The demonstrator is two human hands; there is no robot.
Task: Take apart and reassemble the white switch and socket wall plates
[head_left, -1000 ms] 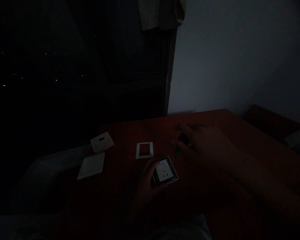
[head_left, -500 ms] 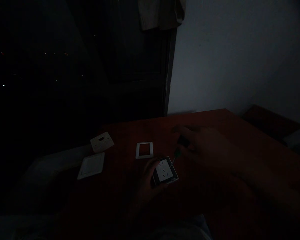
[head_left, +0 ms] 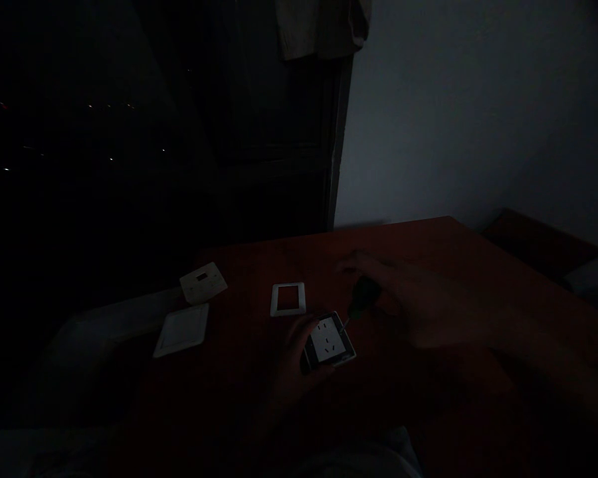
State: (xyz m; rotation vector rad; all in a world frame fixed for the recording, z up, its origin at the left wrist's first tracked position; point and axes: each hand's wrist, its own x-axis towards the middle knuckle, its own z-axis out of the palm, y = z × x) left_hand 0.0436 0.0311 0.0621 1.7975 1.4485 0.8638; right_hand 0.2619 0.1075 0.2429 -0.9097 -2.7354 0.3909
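Observation:
The scene is very dark. A white wall socket (head_left: 327, 340) lies face up on the red-brown table (head_left: 428, 239). My left hand (head_left: 294, 362) grips the socket's left side with thumb and fingers. My right hand (head_left: 413, 295) is closed around a small screwdriver (head_left: 359, 300) with a dark handle. Its thin shaft slants down and left, and its tip touches the socket's upper right edge.
A white square frame (head_left: 288, 298) lies just beyond the socket. Two more white plates sit at the table's left edge, a far plate (head_left: 203, 281) and a near plate (head_left: 182, 329). A dark door and a pale wall stand behind, with cloth (head_left: 321, 26) hanging above.
My right hand has shifted slightly, tilting the screwdriver handle a little while the tip stays at the socket. My left hand and the socket have not moved.

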